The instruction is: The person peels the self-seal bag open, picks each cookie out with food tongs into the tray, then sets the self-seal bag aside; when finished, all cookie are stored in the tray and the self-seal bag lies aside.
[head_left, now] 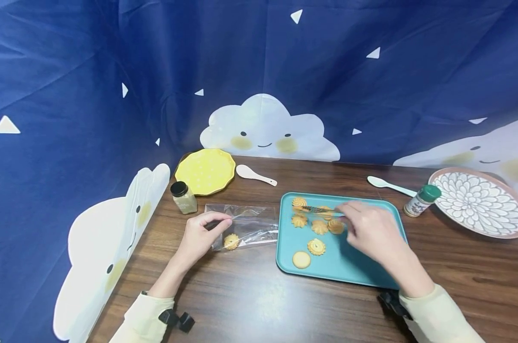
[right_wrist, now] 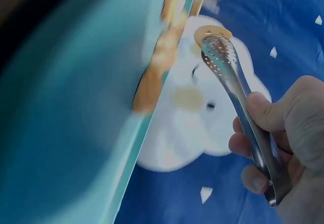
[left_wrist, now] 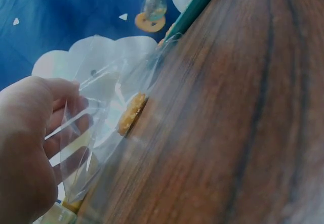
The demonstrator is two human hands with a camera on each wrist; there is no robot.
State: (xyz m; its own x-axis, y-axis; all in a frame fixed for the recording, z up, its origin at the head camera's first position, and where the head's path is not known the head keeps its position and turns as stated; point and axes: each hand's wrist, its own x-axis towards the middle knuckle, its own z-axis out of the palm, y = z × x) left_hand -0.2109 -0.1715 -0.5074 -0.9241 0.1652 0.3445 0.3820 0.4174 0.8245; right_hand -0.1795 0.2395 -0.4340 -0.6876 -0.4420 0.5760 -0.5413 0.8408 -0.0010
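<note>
My left hand pinches the upper layer of a clear plastic bag between thumb and forefinger, lifting it off the table. Inside the bag lies one scalloped cookie, also visible in the left wrist view. My right hand grips metal tongs with perforated tips. Between those tips is a round, flat cookie with small holes, held above the tray. On the teal tray sit several cookies, among them a plain round cookie and a scalloped cookie with a pale centre.
A yellow plate, a white spoon and a black-lidded jar stand behind the bag. Right of the tray are a green-capped bottle, a pale spoon and a flower-patterned plate. A blue curtain hangs behind the table.
</note>
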